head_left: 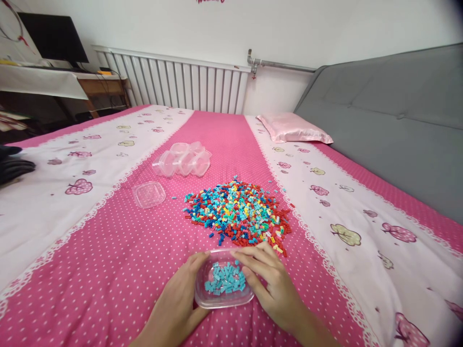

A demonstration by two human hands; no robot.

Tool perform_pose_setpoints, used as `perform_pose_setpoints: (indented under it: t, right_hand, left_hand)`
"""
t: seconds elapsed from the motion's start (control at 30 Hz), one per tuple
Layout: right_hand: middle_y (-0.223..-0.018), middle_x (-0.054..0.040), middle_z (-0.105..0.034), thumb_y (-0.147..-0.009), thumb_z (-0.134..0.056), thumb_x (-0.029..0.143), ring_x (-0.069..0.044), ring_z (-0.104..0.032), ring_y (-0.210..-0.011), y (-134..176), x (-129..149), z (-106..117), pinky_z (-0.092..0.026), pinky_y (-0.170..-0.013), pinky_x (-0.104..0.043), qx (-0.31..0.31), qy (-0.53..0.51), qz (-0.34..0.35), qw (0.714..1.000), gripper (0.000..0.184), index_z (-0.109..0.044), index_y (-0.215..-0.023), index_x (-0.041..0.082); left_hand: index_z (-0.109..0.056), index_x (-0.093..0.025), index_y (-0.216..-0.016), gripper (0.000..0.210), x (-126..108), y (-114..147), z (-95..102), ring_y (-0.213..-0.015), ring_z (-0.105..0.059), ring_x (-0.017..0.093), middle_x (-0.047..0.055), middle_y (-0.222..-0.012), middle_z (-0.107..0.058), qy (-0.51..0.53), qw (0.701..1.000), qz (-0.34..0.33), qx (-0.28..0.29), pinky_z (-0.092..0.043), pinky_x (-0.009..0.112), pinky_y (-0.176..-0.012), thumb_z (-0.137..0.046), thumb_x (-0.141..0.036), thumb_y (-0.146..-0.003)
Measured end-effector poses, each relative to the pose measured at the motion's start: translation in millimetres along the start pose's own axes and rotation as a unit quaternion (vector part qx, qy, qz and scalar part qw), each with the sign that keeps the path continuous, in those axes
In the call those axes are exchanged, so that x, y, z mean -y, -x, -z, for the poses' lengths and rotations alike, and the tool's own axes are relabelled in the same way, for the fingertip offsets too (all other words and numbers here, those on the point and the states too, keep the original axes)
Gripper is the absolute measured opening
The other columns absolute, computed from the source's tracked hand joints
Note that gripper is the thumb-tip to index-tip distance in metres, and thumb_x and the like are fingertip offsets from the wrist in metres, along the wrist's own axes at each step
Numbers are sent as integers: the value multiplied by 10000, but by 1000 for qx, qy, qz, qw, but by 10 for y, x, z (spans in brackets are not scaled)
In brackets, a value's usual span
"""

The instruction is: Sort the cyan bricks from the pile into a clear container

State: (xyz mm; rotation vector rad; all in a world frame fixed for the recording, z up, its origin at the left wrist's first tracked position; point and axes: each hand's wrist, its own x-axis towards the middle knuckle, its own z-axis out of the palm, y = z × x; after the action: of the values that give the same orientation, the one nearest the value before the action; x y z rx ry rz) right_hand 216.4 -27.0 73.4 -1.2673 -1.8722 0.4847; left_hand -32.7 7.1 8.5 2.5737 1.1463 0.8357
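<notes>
A clear plastic container (217, 304) sits on the pink bedding, with a layer of small light-blue toy bricks (224, 278) inside. My left hand (181, 289) grips its left side, thumb low and fingers up at the far rim. Over the right part of the container is my right hand (267, 279), its fingertips apart at the far rim and above the bricks. One light-blue brick shows between those fingertips; whether it is touched I cannot tell. Just beyond the container lies a large heap of mixed toy bricks (238, 212) in red, blue, yellow, green and white.
A clear lid or shallow container (149, 194) lies left of the heap. Behind it are several stacked clear containers (183, 159). A pink pillow (292, 127) rests by the grey headboard (390, 106). A black glove-like object (14, 164) is at the far left.
</notes>
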Motion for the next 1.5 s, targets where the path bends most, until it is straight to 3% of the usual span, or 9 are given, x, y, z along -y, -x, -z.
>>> perform_pose_setpoints:
  t: [0.13,0.33,0.47,0.73,1.0,1.3,1.5]
  right_hand:
    - [-1148,-35,-725,-1009,-484,263,-225,-599,-976,6,12,20,-511,-856,-396,1,-17,-11,1000,314,-687,-1240,324]
    - [-970,-61,-714,-1019,-439,309,-217,-644,-933,-24,-36,58,-511,-817,-351,-90,-24,-54,994,310,-742,-1071,264]
    - [-947,-60,-721,-1015,-449,365,-215,-662,-864,-46,-198,135,-509,-783,-337,-135,-12,-105,985,310,-733,-1012,240]
    - [-911,-58,-728,-985,-450,422,-239,-667,-846,-76,-538,303,-502,-769,-356,-154,40,-194,968,322,-699,-1005,219]
    - [-1068,-83,-717,-965,-445,270,-266,-597,-1036,-81,-751,267,-462,-924,-444,-145,117,-160,969,301,-720,-1076,217]
    - [-1071,-84,-700,-961,-448,176,-257,-561,-1017,-123,-853,119,-456,-940,-442,-84,157,-118,977,323,-727,-1122,210]
    - [-1008,-82,-708,-930,-544,153,-260,-582,-974,-191,-922,87,-460,-904,-414,-76,190,-141,969,230,-739,-1047,182]
  left_hand:
    - [-334,-229,-1477,690,5,-1,-2,-1225,-638,321,141,-1387,-618,4,1000,4,2,-562,446,-996,-666,-343,-884]
    - [-317,-244,-1479,723,-1,-11,6,-1233,-632,330,146,-1398,-608,8,1000,11,12,-555,447,-1002,-684,-313,-859]
    - [-316,-239,-1475,732,-12,-21,20,-1222,-640,333,148,-1391,-614,3,1000,7,14,-562,447,-991,-687,-306,-848]
    - [-340,-248,-1462,692,-31,-40,55,-1173,-674,315,124,-1349,-650,14,1000,3,8,-576,421,-976,-677,-318,-862]
    - [-332,-248,-1471,704,3,-19,27,-1186,-666,310,120,-1361,-642,1,1000,1,12,-572,418,-984,-676,-323,-861]
    - [-365,-230,-1462,676,18,-26,7,-1171,-676,302,117,-1348,-654,-5,1000,-11,-5,-581,401,-973,-667,-358,-871]
    - [-341,-227,-1470,694,25,-18,4,-1178,-671,308,131,-1356,-644,-20,1000,-14,1,-586,421,-966,-665,-350,-868]
